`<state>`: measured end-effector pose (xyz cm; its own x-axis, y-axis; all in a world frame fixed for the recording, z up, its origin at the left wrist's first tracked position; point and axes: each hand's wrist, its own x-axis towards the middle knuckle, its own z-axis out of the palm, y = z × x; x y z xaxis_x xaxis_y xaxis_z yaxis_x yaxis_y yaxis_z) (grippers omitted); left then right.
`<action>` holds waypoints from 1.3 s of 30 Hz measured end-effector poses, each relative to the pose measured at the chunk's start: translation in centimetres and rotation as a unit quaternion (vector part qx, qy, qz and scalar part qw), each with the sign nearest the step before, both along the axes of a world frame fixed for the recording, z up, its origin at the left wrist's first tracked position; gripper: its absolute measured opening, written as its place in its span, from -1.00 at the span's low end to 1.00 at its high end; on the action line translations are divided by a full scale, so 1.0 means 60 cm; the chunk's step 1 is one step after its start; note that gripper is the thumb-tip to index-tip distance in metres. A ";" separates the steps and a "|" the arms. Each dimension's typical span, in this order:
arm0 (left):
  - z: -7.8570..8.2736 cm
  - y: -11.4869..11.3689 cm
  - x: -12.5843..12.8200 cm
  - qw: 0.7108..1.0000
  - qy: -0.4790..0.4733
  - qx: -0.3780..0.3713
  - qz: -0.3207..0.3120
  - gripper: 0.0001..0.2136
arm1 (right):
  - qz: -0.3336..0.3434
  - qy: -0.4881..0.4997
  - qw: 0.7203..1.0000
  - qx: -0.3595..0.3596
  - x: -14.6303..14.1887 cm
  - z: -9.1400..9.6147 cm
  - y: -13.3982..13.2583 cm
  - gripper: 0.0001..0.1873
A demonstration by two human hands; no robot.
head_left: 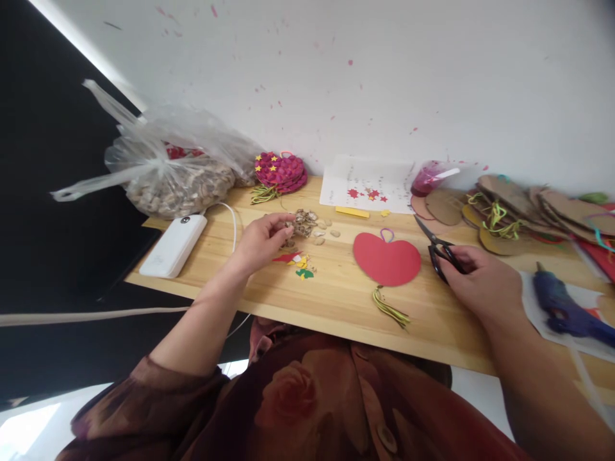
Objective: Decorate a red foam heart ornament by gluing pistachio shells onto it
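My left hand (263,243) is over the edge of a small pile of brown shells (305,221), thumb and fingers drawn together. Whether a shell is between the fingertips cannot be made out. Just below the pile lie red, yellow and green paper scraps (304,274). In my right hand (480,282) are black-handled scissors (438,246), blades pointing to the back left. Between my hands a red apple-shaped cutout (387,258) lies flat, with a purple loop (387,235) at its top and a green tassel (390,308) below.
Plastic bags of shells (177,186) and a white power bank (173,246) occupy the left. Behind are a purple decorated piece (281,171), paper with red stars (336,186) and a cup (430,179). Cardboard shapes (519,211) and a blue glue gun (567,304) lie right.
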<state>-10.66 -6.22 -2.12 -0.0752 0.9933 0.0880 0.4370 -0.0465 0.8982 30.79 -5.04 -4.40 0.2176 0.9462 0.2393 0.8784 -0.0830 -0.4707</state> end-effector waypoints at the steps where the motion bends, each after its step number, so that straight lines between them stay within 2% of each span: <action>1: 0.005 -0.001 0.001 1.000 -0.009 -0.022 -0.002 -0.67 | 0.003 -0.002 1.000 0.001 -0.002 0.002 -0.001 -0.62; 5: 0.027 -0.004 0.009 0.986 -0.137 -0.097 0.004 -0.69 | 0.003 0.002 1.000 -0.006 -0.010 0.010 -0.003 -0.61; 8: 0.032 -0.004 0.024 0.967 -0.208 -0.147 -0.004 -0.67 | 0.006 0.001 1.000 -0.005 -0.012 0.014 -0.005 -0.60; 11: 0.026 -0.002 0.051 0.964 -0.189 -0.179 -0.056 -0.70 | 0.016 -0.001 1.000 0.006 -0.009 0.010 -0.006 -0.61; 16: 0.012 0.002 0.102 0.963 -0.097 -0.214 -0.129 -0.84 | 0.028 0.009 1.000 0.010 -0.004 -0.001 -0.004 -0.61; 20: 0.006 0.002 0.113 0.974 -0.054 -0.180 -0.123 -0.87 | 0.039 0.011 0.999 0.016 -0.005 0.000 -0.007 -0.66; 24: -0.001 -0.003 0.101 0.990 0.033 -0.101 -0.095 -0.86 | 0.036 0.017 0.999 0.014 -0.008 0.005 -0.009 -0.68; 30: 0.003 -0.009 0.087 0.984 0.167 0.021 -0.060 -0.89 | 0.038 0.020 0.999 0.011 -0.007 0.005 -0.009 -0.69; 35: 0.012 -0.013 0.099 0.969 0.202 0.063 -0.127 -0.87 | 0.035 0.014 0.999 0.006 -0.007 0.005 -0.009 -0.63; 39: 0.002 -0.015 0.109 0.957 0.215 0.089 -0.175 -0.82 | 0.033 0.012 0.999 0.010 -0.007 0.004 -0.008 -0.65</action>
<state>-4.10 -7.11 -1.97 0.3410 0.9174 0.2052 0.6943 -0.3930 0.6029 30.40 -5.52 -4.16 0.1606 0.9537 0.2541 0.8699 -0.0151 -0.4930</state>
